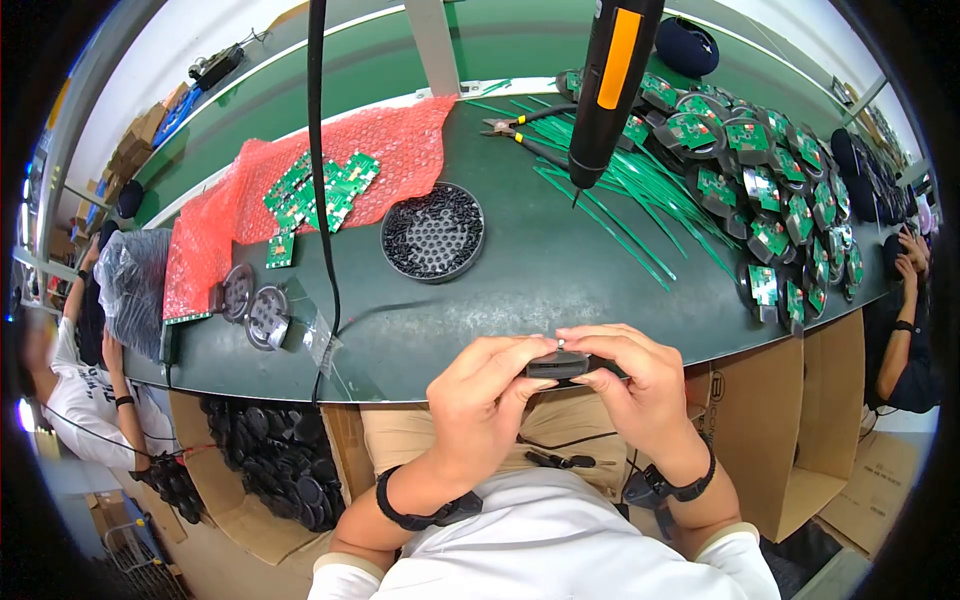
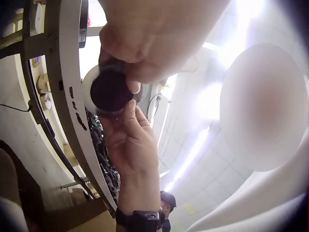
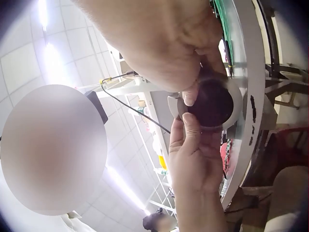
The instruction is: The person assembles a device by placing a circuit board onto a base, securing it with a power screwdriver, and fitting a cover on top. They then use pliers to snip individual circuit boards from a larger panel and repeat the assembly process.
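Note:
Both hands meet over the lap, just in front of the bench edge, around a round black plastic housing. My left hand grips its left side and my right hand its right side, thumbs toward me and fingers on the far side. In the head view the housing shows its narrow edge, with a small shiny metal bit at its top by the fingertips. Its dark round face appears in the left wrist view, and the thumb tips press at the rim of the housing in the right wrist view.
An electric screwdriver hangs above the green bench. A dish of small black parts, circuit boards on red bubble wrap, cutters, green strips and piled board-fitted housings lie there. Cardboard boxes flank the lap.

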A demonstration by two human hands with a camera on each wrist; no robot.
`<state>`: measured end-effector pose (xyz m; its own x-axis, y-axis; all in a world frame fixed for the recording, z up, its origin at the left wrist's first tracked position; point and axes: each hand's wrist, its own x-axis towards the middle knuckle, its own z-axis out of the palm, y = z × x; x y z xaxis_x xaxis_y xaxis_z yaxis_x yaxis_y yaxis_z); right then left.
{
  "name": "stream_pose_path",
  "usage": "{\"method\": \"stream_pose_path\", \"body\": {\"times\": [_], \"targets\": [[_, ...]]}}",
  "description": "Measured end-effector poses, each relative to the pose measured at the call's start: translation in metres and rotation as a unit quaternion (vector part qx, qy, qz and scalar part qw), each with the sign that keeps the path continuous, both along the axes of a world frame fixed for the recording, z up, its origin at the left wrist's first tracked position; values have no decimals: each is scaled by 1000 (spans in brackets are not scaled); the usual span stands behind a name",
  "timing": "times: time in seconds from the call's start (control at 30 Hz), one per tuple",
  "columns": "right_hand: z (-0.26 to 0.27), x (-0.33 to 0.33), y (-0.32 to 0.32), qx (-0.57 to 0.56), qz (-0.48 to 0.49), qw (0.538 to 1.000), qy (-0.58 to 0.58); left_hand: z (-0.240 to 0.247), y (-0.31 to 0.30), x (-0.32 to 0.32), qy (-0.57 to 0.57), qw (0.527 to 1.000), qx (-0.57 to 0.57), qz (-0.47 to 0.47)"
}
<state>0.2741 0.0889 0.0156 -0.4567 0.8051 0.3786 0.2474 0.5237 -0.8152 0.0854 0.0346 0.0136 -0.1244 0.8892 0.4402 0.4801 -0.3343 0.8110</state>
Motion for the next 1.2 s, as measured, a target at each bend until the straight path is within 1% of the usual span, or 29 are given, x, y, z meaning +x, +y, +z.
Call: {"method": "stream_pose_path", "body": {"times": [0.07,0.27,0.4,0.47,0.57,0.77,0.9,1.1,1.17,1.2], "targets": [[-1,0,0,-5,2,1000,7,-1,1,-1,-31,999,-10,-9],[2,1,0,-19,8,1000,1,-5,0,-4,-51,998,-10,-19],[-2,1,2,-19,9,1000,4,-1,1,-5,-51,998,-21,-27],[-5,1,2,1,4,1000,12,2,1,-3,-45,998,-43,-24],[-3,1,2,26,-4,1000,-8,3,3,-1,-33,999,-22,-17],[-4,-1,0,21,-18,1000,11,6,2,0,-1,1000,-26,-12],[-5,-1,1,14,-23,1000,15,5,3,-1,-4,999,-31,-9],[1,-3,7,48,-16,999,-7,4,4,-3,0,1000,-31,-3],[0,-6,8,93,-36,995,-17,-1,7,-2,5,1000,17,3],[-3,-6,10,94,-34,995,-16,-5,7,-4,6,1000,17,5]]}}
